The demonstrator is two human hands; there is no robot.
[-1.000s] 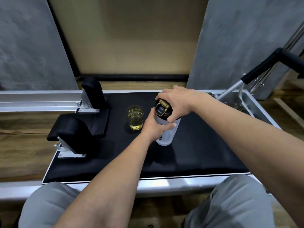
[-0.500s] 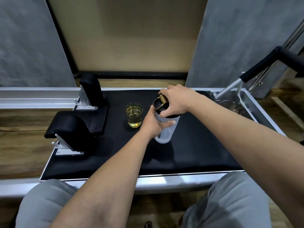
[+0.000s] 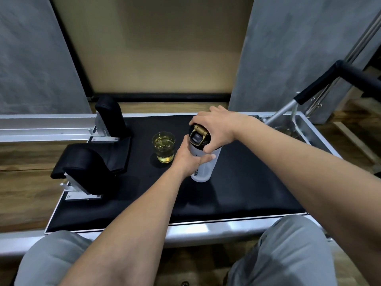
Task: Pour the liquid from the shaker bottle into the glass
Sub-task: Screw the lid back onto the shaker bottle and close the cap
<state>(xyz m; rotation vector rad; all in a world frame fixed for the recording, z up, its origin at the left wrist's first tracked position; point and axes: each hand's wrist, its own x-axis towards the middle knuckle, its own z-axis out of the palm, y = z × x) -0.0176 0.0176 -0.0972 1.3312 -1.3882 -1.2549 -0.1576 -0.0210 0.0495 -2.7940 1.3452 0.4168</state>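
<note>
A frosted white shaker bottle [image 3: 203, 172] with a black lid and gold flip cap stands upright on the black padded platform [image 3: 237, 193]. My left hand [image 3: 189, 159] wraps around the bottle's body. My right hand [image 3: 216, 129] grips the lid from above and from the right. Just left of the bottle stands a small clear glass [image 3: 164, 146], about half full of yellow liquid. The bottle looks empty where its lower part shows.
Black padded shoulder rests [image 3: 86, 168] on metal brackets stand at the platform's left end. A padded bar on a metal frame [image 3: 321, 83] rises at the right. An aluminium rail [image 3: 41, 126] runs off to the left. My knees [image 3: 288, 254] sit below the near edge.
The gold flip cap, raised half a second ago, now lies down flat on the lid under my right hand. Both hands and the bottle stay in place.
</note>
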